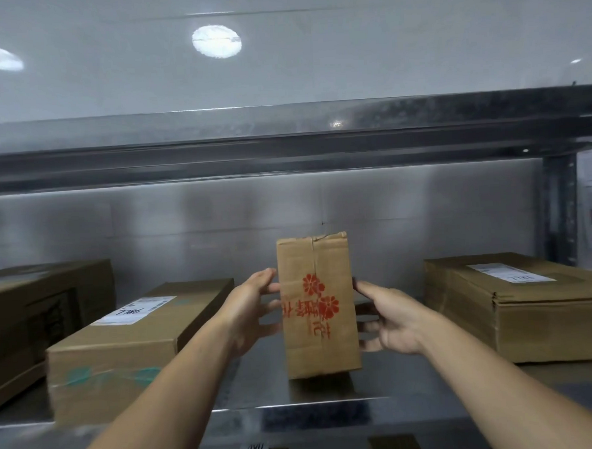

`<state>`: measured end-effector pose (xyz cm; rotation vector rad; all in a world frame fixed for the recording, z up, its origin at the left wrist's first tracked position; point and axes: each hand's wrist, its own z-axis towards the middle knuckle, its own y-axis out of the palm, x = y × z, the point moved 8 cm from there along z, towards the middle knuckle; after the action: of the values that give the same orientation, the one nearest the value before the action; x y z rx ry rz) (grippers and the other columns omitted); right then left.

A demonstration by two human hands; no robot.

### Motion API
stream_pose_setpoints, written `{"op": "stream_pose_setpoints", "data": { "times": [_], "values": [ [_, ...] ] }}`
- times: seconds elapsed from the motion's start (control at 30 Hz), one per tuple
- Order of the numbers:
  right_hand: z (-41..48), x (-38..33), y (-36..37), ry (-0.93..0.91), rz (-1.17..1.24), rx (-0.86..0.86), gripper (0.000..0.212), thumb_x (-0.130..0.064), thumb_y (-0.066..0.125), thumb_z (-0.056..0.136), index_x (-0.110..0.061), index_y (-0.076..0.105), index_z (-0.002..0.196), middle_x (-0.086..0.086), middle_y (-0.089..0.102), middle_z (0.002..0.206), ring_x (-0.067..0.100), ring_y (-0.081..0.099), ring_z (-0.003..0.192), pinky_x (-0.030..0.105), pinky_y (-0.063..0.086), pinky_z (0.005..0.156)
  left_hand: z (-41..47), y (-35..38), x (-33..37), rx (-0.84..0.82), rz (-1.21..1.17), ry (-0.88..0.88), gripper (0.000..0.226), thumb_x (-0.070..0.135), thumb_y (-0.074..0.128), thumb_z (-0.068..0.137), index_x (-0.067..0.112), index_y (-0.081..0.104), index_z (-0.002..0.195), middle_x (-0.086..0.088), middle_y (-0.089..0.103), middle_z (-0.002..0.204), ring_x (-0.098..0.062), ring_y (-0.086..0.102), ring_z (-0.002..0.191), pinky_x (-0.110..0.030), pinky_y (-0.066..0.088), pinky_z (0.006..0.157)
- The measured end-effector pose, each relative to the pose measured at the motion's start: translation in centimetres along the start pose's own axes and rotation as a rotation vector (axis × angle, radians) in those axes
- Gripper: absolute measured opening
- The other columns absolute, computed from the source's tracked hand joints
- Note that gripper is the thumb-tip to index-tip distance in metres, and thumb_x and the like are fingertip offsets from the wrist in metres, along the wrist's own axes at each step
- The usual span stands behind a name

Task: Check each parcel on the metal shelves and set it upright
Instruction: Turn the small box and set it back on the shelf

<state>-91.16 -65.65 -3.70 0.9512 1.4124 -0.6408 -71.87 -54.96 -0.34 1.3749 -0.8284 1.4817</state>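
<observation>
Forearms reach in over the front lip of the metal shelf. The left hand and right hand clamp the stamped parcel between them. The fingers of each are curled onto one long side edge, likely so the box can be turned and checked without slipping. The parcel stands on end at mid-shelf, and I cannot tell whether its base touches the metal or hangs just above it. Its red flower print reads upside down, so it probably still needs flipping. Further in and well apart, the labelled parcel on the left and the wide parcel on the right lie flat, labels up. Behind them is the steel back panel.
</observation>
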Motion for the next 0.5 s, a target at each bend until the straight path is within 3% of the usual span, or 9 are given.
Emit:
{"op": "stream_pose_setpoints", "data": {
  "times": [0.07,0.13,0.27,0.33,0.43,0.5],
  "values": [
    [-0.3,-0.4,0.4,-0.02,0.001,-0.025,0.016,-0.045,0.059,0.099,-0.035,0.064,0.11,0.009,0.056,0.116,0.041,0.047,0.133,0.069,0.045,0.099,-0.1,0.3,0.1,0.0,0.03,0.004,0.034,0.043,0.049,0.103,0.017,0.068,0.114,-0.006,0.065,0.107,-0.025,0.064,0.103,-0.042,0.054,0.081],
    [-0.4,-0.7,0.6,-0.036,0.01,-0.03,0.012,-0.048,0.056,0.099,-0.039,0.061,0.103,0.007,0.053,0.109,0.045,0.041,0.138,0.072,0.042,0.1,-0.3,0.5,0.3,-0.003,0.039,0.021,0.034,0.042,0.051,0.102,0.017,0.068,0.116,-0.009,0.064,0.112,-0.03,0.064,0.108,-0.043,0.054,0.087],
    [-0.1,-1.2,1.4,-0.072,-0.038,-0.056,0.046,-0.063,0.064,0.085,-0.038,0.058,0.123,0.018,0.053,0.138,0.049,0.047,0.132,0.078,0.04,0.098,-0.2,0.6,0.1,-0.052,0.001,0.024,0.034,0.042,0.052,0.102,0.017,0.069,0.118,-0.016,0.055,0.109,-0.034,0.059,0.103,-0.043,0.05,0.094],
    [-0.3,-1.4,1.6,-0.092,-0.064,-0.055,0.061,-0.064,0.067,0.076,-0.035,0.057,0.128,0.019,0.056,0.135,0.048,0.051,0.127,0.077,0.042,0.097,0.2,0.6,-0.2,-0.079,0.0,0.013,0.04,0.043,0.052,0.102,0.01,0.068,0.118,-0.011,0.051,0.11,-0.032,0.054,0.101,-0.044,0.048,0.098],
    [-0.4,-1.4,1.8,-0.107,-0.07,-0.073,0.066,-0.063,0.067,0.071,-0.034,0.056,0.129,0.019,0.056,0.134,0.047,0.052,0.125,0.076,0.044,0.096,0.8,0.2,-0.4,-0.077,0.024,0.013,0.044,0.042,0.052,0.102,0.008,0.068,0.124,-0.012,0.057,0.109,-0.031,0.06,0.103,-0.05,0.047,0.106],
    [-0.4,-1.4,1.7,-0.098,-0.088,-0.07,0.068,-0.064,0.068,0.071,-0.035,0.055,0.131,0.019,0.055,0.135,0.047,0.051,0.126,0.074,0.045,0.095,0.7,0.2,-0.3,-0.077,0.033,0.013,0.041,0.041,0.053,0.101,0.009,0.071,0.121,-0.013,0.06,0.107,-0.029,0.063,0.101,-0.048,0.05,0.102]
  ]
}}
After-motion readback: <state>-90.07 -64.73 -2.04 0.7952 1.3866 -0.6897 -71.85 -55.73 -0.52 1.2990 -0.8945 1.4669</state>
